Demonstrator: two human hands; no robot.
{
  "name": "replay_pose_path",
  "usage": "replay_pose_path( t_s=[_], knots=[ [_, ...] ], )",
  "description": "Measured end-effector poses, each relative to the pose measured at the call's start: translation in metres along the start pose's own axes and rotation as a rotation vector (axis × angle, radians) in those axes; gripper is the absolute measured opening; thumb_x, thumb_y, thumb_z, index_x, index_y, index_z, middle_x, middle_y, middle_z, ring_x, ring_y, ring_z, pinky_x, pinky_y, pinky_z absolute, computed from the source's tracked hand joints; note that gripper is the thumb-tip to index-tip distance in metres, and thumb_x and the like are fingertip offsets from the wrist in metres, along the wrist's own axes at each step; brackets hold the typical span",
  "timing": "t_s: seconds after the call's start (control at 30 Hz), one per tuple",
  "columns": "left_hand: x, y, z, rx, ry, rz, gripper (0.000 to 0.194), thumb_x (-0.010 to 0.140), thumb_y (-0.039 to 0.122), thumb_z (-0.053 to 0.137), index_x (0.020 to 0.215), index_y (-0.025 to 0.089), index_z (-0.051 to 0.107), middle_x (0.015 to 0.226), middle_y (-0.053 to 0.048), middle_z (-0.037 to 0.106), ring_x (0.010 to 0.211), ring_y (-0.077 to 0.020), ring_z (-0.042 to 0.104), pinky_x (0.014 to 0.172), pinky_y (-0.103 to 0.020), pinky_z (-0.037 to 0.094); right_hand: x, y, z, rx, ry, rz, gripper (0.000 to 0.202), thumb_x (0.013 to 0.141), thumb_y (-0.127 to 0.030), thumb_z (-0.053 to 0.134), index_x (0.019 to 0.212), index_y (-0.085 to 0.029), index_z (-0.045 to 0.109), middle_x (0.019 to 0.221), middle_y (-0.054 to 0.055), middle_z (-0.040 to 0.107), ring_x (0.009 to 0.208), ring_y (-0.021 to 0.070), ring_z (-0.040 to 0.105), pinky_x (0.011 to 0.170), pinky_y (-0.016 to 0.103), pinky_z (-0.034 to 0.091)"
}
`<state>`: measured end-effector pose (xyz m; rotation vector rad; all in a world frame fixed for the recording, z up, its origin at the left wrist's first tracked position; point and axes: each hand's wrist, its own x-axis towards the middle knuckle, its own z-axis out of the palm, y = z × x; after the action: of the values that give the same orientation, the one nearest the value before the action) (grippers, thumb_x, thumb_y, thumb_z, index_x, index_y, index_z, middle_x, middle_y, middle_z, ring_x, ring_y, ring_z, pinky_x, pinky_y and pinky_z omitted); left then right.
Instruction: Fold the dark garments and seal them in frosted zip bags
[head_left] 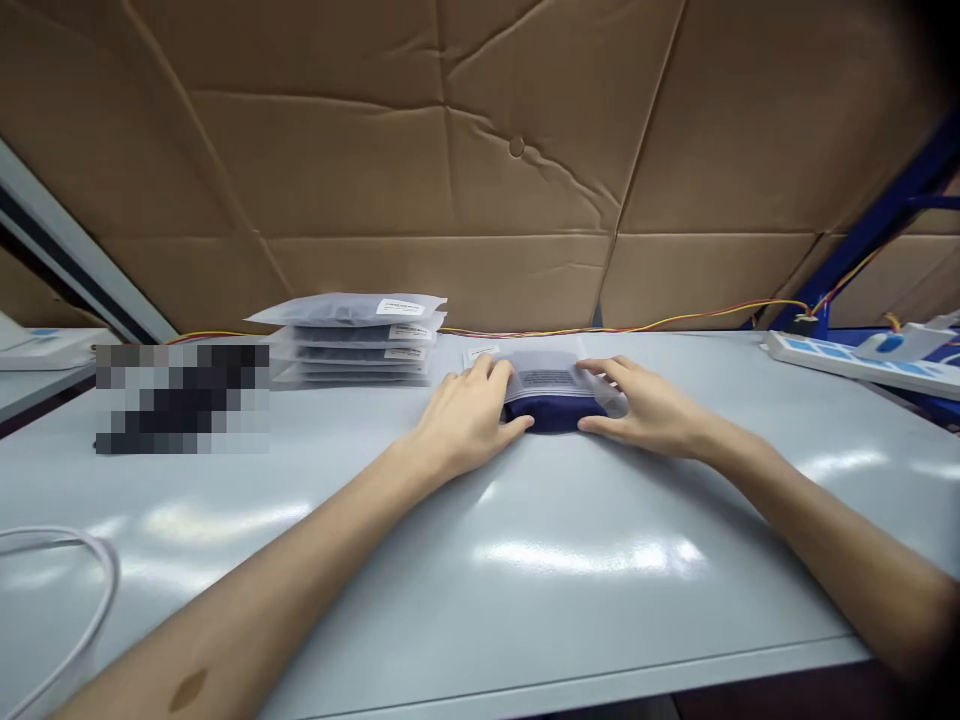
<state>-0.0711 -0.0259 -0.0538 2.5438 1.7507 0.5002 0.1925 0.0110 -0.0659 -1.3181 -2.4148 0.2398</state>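
A dark blue folded item [555, 413] lies on the grey table [450, 580], partly inside a frosted plastic bag [546, 376] with printed text. The blue side faces me at the bag's near edge. My left hand [472, 412] grips the left side of the bag and item, thumb at the near edge and fingers on top. On the right side, my right hand [645, 405] holds the bag's edge, with its thumb against the item's near right corner. A small white label shows beside my left fingers.
Several filled frosted bags [349, 345] with white labels are stacked at the back left. A pixelated dark object [182, 400] lies farther left. A power strip [862, 365] is at the right, a white cable [105, 585] at the near left. Cardboard [450, 180] stands behind.
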Motion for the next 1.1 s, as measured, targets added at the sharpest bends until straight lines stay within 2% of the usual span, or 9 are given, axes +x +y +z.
replay_pose_path(
  t_s=[0.17, 0.27, 0.4, 0.53, 0.63, 0.77, 0.83, 0.93, 1.1],
  knots=[
    [0.002, 0.002, 0.003, -0.013, 0.045, 0.000, 0.018, 0.089, 0.025, 0.059, 0.105, 0.022, 0.050, 0.113, -0.007, 0.063, 0.091, -0.0254, 0.064, 0.080, -0.039, 0.049, 0.005, -0.007, 0.012, 0.021, 0.102, 0.020, 0.056, 0.086, -0.048, 0.065, 0.135, -0.025, 0.053, 0.127, 0.012, 0.061, 0.109, 0.0293, 0.064, 0.093, 0.045, 0.054],
    [0.003, 0.003, 0.005, -0.006, 0.057, 0.015, 0.019, 0.087, 0.014, 0.054, 0.104, 0.022, 0.051, 0.109, -0.007, 0.063, 0.089, -0.0243, 0.063, 0.078, -0.038, 0.049, 0.008, -0.011, 0.016, 0.002, 0.153, 0.061, 0.046, 0.087, -0.044, 0.064, 0.128, -0.023, 0.057, 0.121, 0.011, 0.063, 0.104, 0.0280, 0.065, 0.089, 0.042, 0.054],
    [0.005, 0.000, 0.002, -0.003, 0.048, 0.068, 0.018, 0.091, 0.020, 0.053, 0.108, 0.021, 0.053, 0.111, -0.006, 0.062, 0.089, -0.0240, 0.063, 0.081, -0.040, 0.050, 0.010, -0.010, 0.016, -0.008, 0.182, 0.094, 0.041, 0.088, -0.041, 0.064, 0.125, -0.023, 0.058, 0.118, 0.011, 0.065, 0.098, 0.0278, 0.067, 0.086, 0.043, 0.054],
    [0.002, -0.011, -0.009, -0.014, -0.021, 0.222, 0.035, 0.089, 0.035, 0.059, 0.123, 0.025, 0.056, 0.120, -0.007, 0.058, 0.104, -0.0264, 0.060, 0.093, -0.042, 0.048, 0.010, 0.000, 0.011, 0.042, 0.153, 0.084, 0.041, 0.088, -0.043, 0.064, 0.124, -0.024, 0.061, 0.117, 0.011, 0.067, 0.099, 0.0277, 0.067, 0.085, 0.043, 0.054],
    [-0.001, -0.019, -0.017, -0.026, -0.111, 0.315, 0.053, 0.086, 0.030, 0.059, 0.138, 0.030, 0.050, 0.126, -0.009, 0.054, 0.117, -0.0280, 0.054, 0.100, -0.043, 0.047, 0.010, 0.010, 0.006, 0.111, 0.121, 0.046, 0.037, 0.088, -0.045, 0.063, 0.120, -0.026, 0.064, 0.117, 0.008, 0.070, 0.102, 0.0268, 0.067, 0.088, 0.043, 0.054],
    [-0.004, -0.023, -0.024, -0.023, -0.185, 0.336, 0.065, 0.083, 0.020, 0.055, 0.146, 0.033, 0.043, 0.132, -0.007, 0.052, 0.123, -0.0260, 0.051, 0.101, -0.039, 0.046, 0.010, 0.019, 0.000, 0.179, 0.115, 0.070, 0.028, 0.090, -0.042, 0.062, 0.113, -0.027, 0.067, 0.118, 0.006, 0.072, 0.104, 0.0256, 0.067, 0.089, 0.043, 0.054],
    [-0.003, -0.023, -0.025, -0.023, -0.182, 0.336, 0.060, 0.083, 0.018, 0.053, 0.141, 0.032, 0.048, 0.131, -0.006, 0.055, 0.120, -0.0245, 0.054, 0.098, -0.037, 0.048, 0.010, 0.020, -0.002, 0.157, 0.133, 0.060, 0.027, 0.091, -0.040, 0.061, 0.114, -0.026, 0.067, 0.120, 0.006, 0.072, 0.106, 0.0261, 0.067, 0.093, 0.045, 0.053],
    [-0.001, -0.020, -0.022, -0.053, -0.139, 0.311, 0.038, 0.085, 0.019, 0.052, 0.122, 0.027, 0.058, 0.121, -0.004, 0.063, 0.110, -0.0229, 0.061, 0.089, -0.034, 0.050, 0.008, 0.015, -0.004, 0.050, 0.229, -0.011, 0.032, 0.091, -0.040, 0.061, 0.120, -0.026, 0.065, 0.122, 0.008, 0.069, 0.113, 0.0296, 0.063, 0.096, 0.050, 0.051],
    [0.001, -0.013, -0.015, -0.136, -0.079, 0.278, 0.017, 0.090, 0.031, 0.055, 0.105, 0.024, 0.060, 0.105, -0.002, 0.071, 0.094, -0.0226, 0.066, 0.078, -0.034, 0.049, 0.003, -0.012, -0.004, -0.091, 0.360, -0.320, 0.036, 0.090, -0.035, 0.064, 0.123, -0.022, 0.061, 0.123, 0.012, 0.066, 0.116, 0.0298, 0.059, 0.098, 0.048, 0.048]
  ],
)
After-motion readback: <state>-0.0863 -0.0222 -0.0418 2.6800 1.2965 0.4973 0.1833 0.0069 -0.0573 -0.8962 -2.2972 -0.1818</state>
